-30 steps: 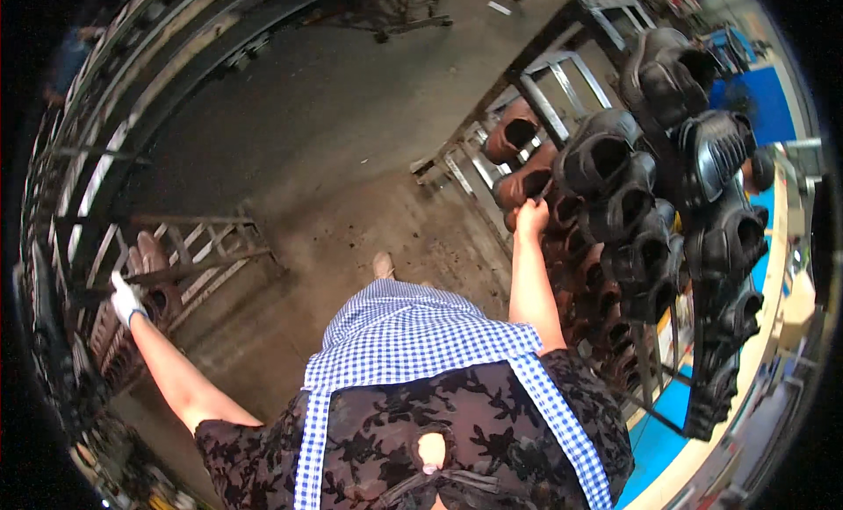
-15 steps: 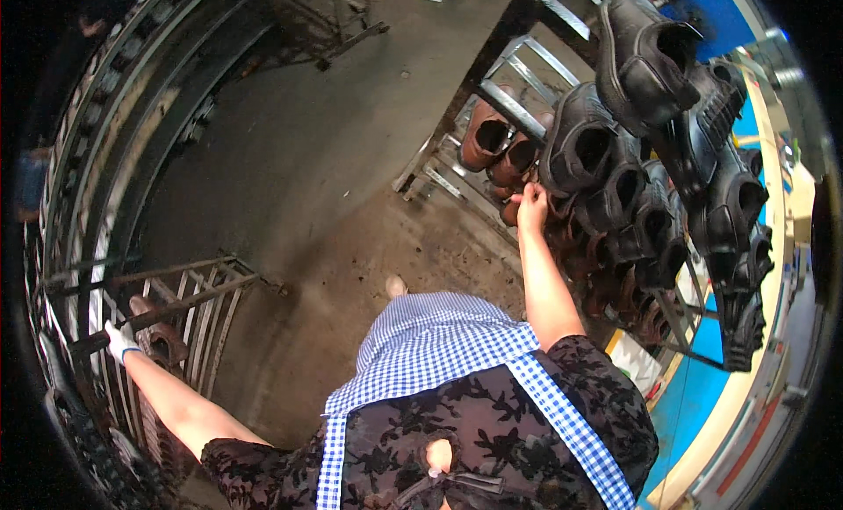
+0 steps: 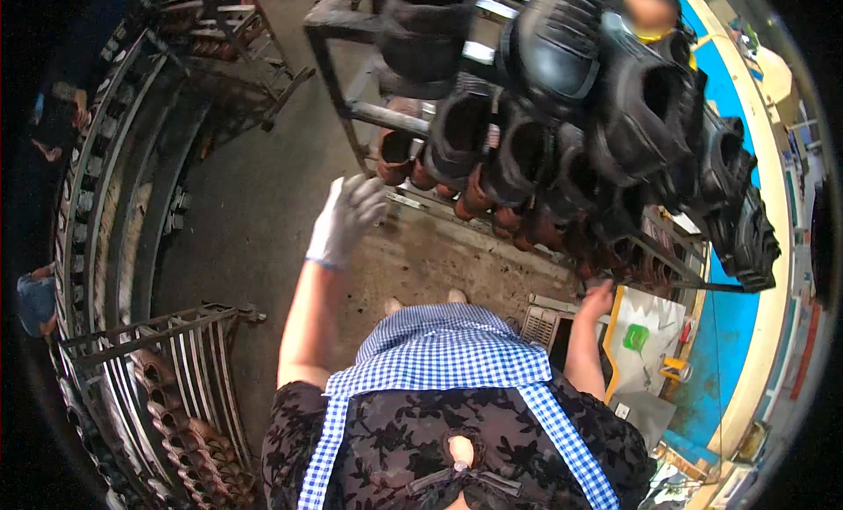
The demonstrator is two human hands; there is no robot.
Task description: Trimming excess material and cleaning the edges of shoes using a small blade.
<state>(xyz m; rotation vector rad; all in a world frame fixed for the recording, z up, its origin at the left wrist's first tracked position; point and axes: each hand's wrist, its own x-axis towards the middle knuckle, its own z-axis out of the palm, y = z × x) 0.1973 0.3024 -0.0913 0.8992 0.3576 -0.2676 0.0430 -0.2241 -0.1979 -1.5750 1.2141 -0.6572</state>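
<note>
My left hand [image 3: 347,219], in a white glove, is raised in front of me with its fingers apart and nothing visible in it. Nearest to it are brown shoes [image 3: 395,156] at the left end of a metal shoe rack [image 3: 373,115]. Black shoes [image 3: 645,115] fill the rack's upper level, and more brown shoes [image 3: 474,194] sit below them. My bare right hand [image 3: 599,297] is closed at the rack's lower right part, beside dark shoes. What its fingers grip there is hidden.
A second rack [image 3: 167,326] with brown shoes stands at the lower left. Curved metal rails [image 3: 132,194] run along the left side, with people beyond. To the right are a blue-topped bench [image 3: 742,334] and a pale board [image 3: 645,321] with a green item. Another person [image 3: 650,14] is behind the rack.
My left hand has let go of the left rack and swung across toward the shoe rack. My right hand has shifted lower and to the right. The shoe rack now appears farther left.
</note>
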